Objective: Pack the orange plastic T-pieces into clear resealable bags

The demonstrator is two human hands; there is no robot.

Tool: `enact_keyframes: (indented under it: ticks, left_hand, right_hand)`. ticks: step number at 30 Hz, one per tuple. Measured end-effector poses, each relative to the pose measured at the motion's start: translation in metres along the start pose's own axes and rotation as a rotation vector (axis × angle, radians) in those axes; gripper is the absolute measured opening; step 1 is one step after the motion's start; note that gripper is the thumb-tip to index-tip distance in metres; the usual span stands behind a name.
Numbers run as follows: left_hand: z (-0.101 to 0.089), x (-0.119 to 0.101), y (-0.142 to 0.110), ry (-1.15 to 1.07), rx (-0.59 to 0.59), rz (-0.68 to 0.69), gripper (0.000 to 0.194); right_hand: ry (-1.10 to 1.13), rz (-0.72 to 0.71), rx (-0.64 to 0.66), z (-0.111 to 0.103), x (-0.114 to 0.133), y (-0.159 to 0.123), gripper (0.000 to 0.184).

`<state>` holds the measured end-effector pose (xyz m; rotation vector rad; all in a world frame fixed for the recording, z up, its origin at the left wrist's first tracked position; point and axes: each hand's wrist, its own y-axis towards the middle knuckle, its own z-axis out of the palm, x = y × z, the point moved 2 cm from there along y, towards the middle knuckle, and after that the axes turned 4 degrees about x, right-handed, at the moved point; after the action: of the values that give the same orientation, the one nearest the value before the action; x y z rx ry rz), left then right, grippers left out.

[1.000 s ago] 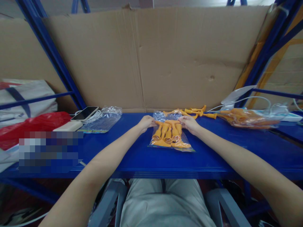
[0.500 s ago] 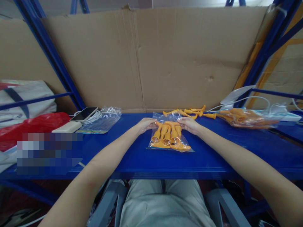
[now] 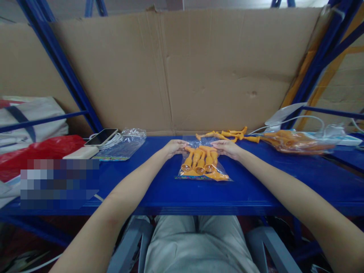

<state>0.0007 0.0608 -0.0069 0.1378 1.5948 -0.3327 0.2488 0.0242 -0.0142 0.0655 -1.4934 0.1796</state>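
Observation:
A clear plastic bag (image 3: pixel 224 174) lies on the blue table in front of me, with several orange plastic pieces (image 3: pixel 200 159) inside, each flared like a small horn at one end. My left hand (image 3: pixel 174 148) pinches the bag's far left edge. At the far right edge, my right hand (image 3: pixel 227 148) grips the same bag between thumb and fingers. A printed coloured strip runs along the bag's near edge. Beyond the bag, several loose orange pieces (image 3: pixel 231 134) lie by the cardboard. Which finger touches the pieces through the film, if any, I cannot tell.
Another bag of orange pieces (image 3: pixel 292 142) lies at the right, beside a white power strip (image 3: pixel 349 140). To the left are a flat clear bag (image 3: pixel 127 146), a phone (image 3: pixel 101 137), a white box (image 3: pixel 80 153) and a red bag (image 3: pixel 48 151). Cardboard (image 3: pixel 204 76) stands behind.
My right hand has shifted slightly left along the bag's far edge. The bag's near edge has moved a little, showing more of its printed strip. Both hands keep their hold.

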Motion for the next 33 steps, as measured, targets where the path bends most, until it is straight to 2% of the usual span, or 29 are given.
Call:
enact_keyframes:
  ticks: [5, 10, 17, 33]
  left_hand:
    - [-0.0045, 0.0008, -0.0006, 0.008, 0.065, 0.021, 0.015]
    - [-0.0066, 0.0007, -0.0018, -0.002, 0.077, 0.056, 0.018]
    - [-0.0057, -0.0035, -0.0015, 0.006, 0.045, 0.04, 0.017]
    - [-0.0028, -0.0017, 0.0005, 0.138, 0.015, 0.125, 0.017]
  right_hand:
    - [0.004, 0.008, 0.055, -0.0025, 0.0011, -0.0018, 0.02]
    - [0.021, -0.001, 0.086, -0.0041, 0.0013, -0.0012, 0.022]
    - [0.036, -0.01, 0.036, -0.0022, 0.0004, 0.0029, 0.023]
    - [-0.006, -0.082, -0.005, -0.0012, -0.0022, 0.005, 0.025]
